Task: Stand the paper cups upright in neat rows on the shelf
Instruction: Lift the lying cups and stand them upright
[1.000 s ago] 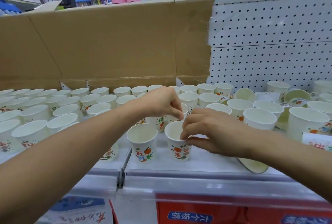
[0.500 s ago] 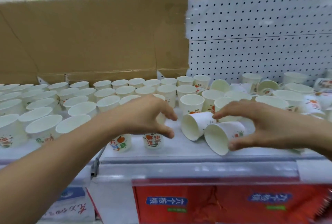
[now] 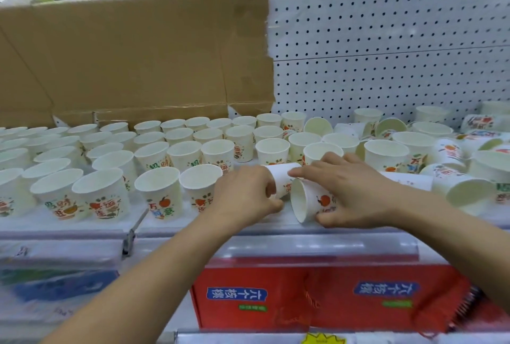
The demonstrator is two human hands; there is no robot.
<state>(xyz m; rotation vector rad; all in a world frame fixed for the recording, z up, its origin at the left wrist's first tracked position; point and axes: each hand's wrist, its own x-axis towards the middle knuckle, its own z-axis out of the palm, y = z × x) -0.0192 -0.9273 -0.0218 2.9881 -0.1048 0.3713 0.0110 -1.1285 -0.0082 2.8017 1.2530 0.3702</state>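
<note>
Grips: left hand point(image 3: 245, 196) curls round a tipped paper cup point(image 3: 281, 175), right hand point(image 3: 353, 192) round the neighbouring cup point(image 3: 314, 201), presumably to stand both beside upright rows point(image 3: 158, 192) left of them

Two cups lie on their sides at the front of the shelf point(image 3: 303, 234). The left hand point(image 3: 245, 197) grips the far cup point(image 3: 280, 178). The right hand point(image 3: 356, 192) holds the near cup point(image 3: 317, 201), thumb below and fingers on top. Its mouth faces 9 o'clock. The two cups touch. At 9 o'clock from the hands, upright cups point(image 3: 185, 156) stand in rows. At 3 o'clock lie tipped cups point(image 3: 466, 194). Cardboard point(image 3: 138, 53) is at 11 o'clock, a pegboard point(image 3: 386, 53) at 1 o'clock, a red box point(image 3: 303, 296) at 6 o'clock.
</note>
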